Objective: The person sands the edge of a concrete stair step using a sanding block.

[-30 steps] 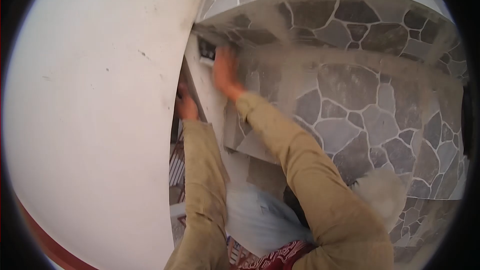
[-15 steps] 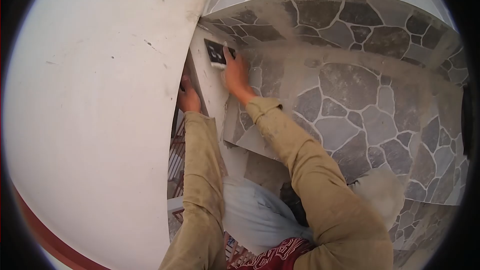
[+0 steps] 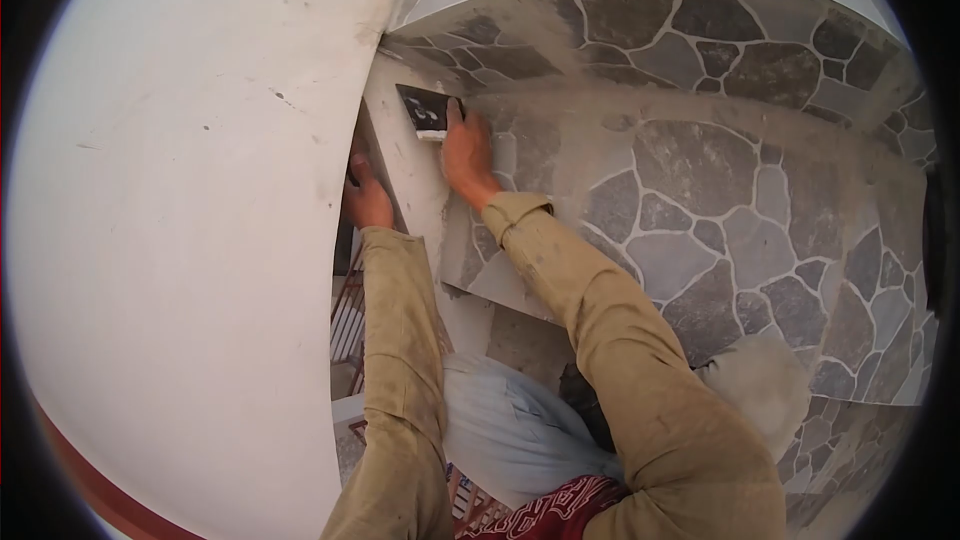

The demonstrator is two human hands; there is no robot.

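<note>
Two hands at wall, right hand (image 3: 466, 152) pressing dark float (image 3: 424, 110), left hand (image 3: 364, 198) half hidden

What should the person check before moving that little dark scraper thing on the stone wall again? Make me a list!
1. Right hand grips the dark scraper: ok, fingers lie on its lower edge.
2. Scraper sits flat against the wall: cannot tell, the angle hides the contact.
3. Left hand has a firm hold at the edge of the white column: cannot tell, the fingers are partly hidden.
4. Stone tile wall next to the scraper is free of other things: ok.
5. Pale joint strip beside the tiles is smooth: cannot tell, too blurred.
</note>
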